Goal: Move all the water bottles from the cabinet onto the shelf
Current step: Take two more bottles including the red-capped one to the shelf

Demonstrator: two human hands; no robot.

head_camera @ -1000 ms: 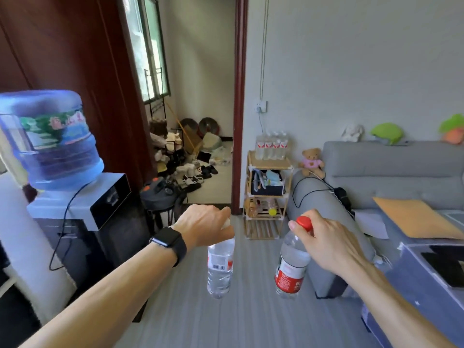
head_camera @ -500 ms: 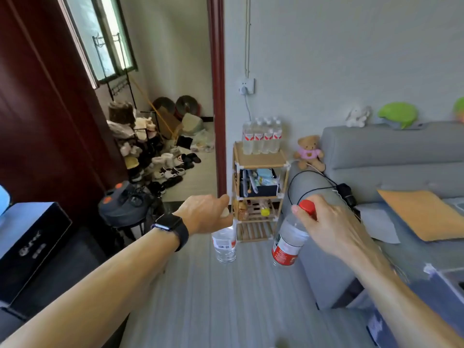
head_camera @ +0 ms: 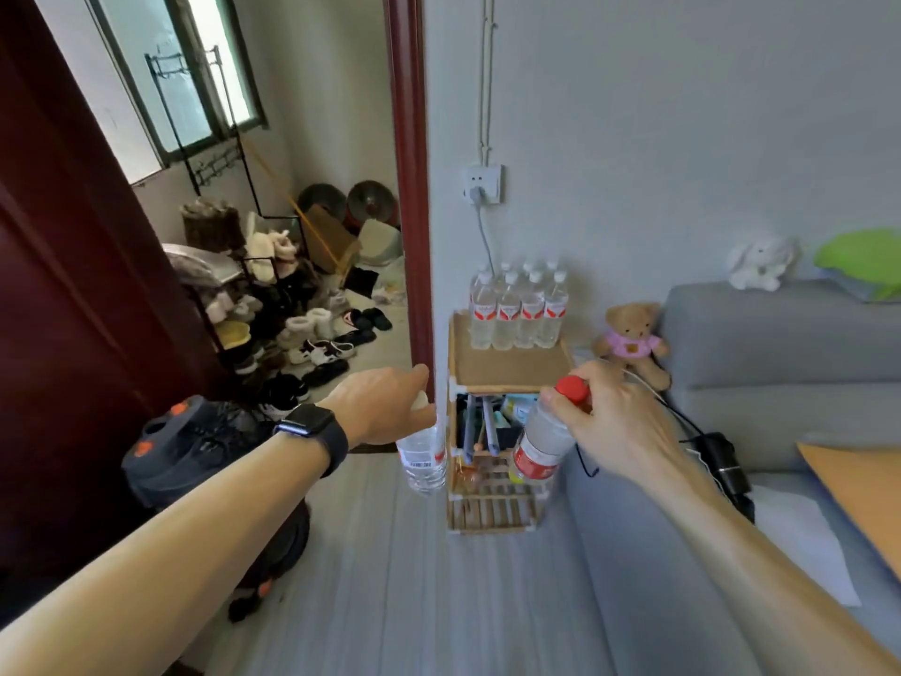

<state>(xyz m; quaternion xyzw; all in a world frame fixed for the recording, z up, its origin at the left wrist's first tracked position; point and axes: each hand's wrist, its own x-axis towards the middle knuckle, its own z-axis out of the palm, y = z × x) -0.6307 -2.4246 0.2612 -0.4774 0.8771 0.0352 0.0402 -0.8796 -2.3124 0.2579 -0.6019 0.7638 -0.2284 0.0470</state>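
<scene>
My left hand (head_camera: 378, 407) grips a clear white-capped water bottle (head_camera: 424, 461) by its neck, and the bottle hangs down over the floor. My right hand (head_camera: 616, 422) grips a red-capped water bottle (head_camera: 541, 446) by its top; that bottle tilts down to the left. Ahead against the wall stands a small wooden shelf (head_camera: 507, 370). Several water bottles (head_camera: 517, 309) with red-and-white labels stand at the back of its top board. Both carried bottles are in front of the shelf, below its top.
A grey sofa (head_camera: 780, 363) fills the right side, with a teddy bear (head_camera: 631, 341) on its arm and cables beside the shelf. A dark fan (head_camera: 195, 446) sits on the floor at left. A doorway behind opens onto shoes and clutter (head_camera: 302, 334).
The view has moved closer to the shelf and turned left off the water dispenser. Both hands still carry their bottles, now just in front of the shelf.
</scene>
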